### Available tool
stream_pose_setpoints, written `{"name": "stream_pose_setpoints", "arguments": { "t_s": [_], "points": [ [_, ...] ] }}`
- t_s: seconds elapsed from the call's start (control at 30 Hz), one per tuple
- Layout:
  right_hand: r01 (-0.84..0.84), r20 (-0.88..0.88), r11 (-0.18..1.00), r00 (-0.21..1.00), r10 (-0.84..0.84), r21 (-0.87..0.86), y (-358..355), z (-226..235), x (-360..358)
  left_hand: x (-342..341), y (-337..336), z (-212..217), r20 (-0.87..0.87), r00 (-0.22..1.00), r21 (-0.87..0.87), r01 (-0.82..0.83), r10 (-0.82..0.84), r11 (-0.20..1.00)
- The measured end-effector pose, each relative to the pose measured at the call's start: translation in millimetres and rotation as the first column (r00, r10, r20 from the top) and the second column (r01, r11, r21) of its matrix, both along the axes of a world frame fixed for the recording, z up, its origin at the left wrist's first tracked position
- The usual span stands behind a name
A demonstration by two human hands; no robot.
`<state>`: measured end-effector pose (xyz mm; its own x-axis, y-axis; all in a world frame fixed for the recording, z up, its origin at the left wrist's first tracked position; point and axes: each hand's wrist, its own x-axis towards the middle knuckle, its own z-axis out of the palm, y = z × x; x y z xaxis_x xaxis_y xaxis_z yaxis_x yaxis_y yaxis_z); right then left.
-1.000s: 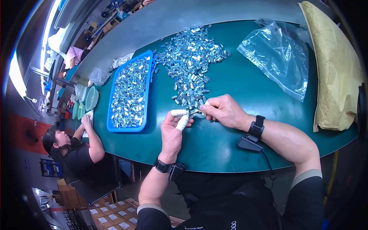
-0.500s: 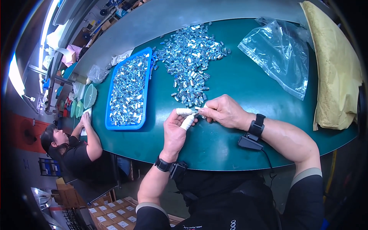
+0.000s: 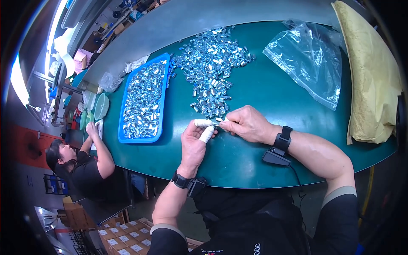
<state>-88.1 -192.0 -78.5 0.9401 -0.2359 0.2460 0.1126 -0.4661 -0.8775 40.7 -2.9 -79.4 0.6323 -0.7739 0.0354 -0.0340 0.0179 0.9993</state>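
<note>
My left hand [image 3: 194,142] has white wraps on the thumb and forefinger and pinches a small shiny metal piece [image 3: 216,124]. My right hand [image 3: 248,124] meets it from the right, fingertips closed on the same piece. Both hands hover over the green table [image 3: 263,93], just below a loose heap of small metal pieces [image 3: 212,72]. A blue tray [image 3: 163,106] filled with more such pieces lies to the left of my left hand. Each wrist wears a black band.
A crumpled clear plastic bag [image 3: 310,59] lies at the right, beside a yellow-brown cloth [image 3: 369,72]. Another person [image 3: 80,165] sits at the table's left end, hand near a green bowl [image 3: 101,106]. Cardboard boxes [image 3: 123,238] stand on the floor below.
Both hands stay joined on the small piece just below the heap; they have shifted only slightly. The heap and tray are unchanged.
</note>
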Motion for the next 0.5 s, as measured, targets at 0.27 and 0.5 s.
{"name": "stream_pose_setpoints", "arguments": {
  "t_s": [0.27,0.5],
  "points": [
    [-0.044,-0.134,0.996,0.989,0.055,0.077,1.2,5.3,-4.4,-4.1,3.8,0.9,0.042,0.999,-0.023,0.002,-0.001,1.000],
    [0.074,0.014,0.965,0.997,-0.080,0.250,5.1,-1.4,-2.0,2.2,6.3,6.8,0.099,0.995,-0.009,0.000,0.001,1.000]
  ]
}}
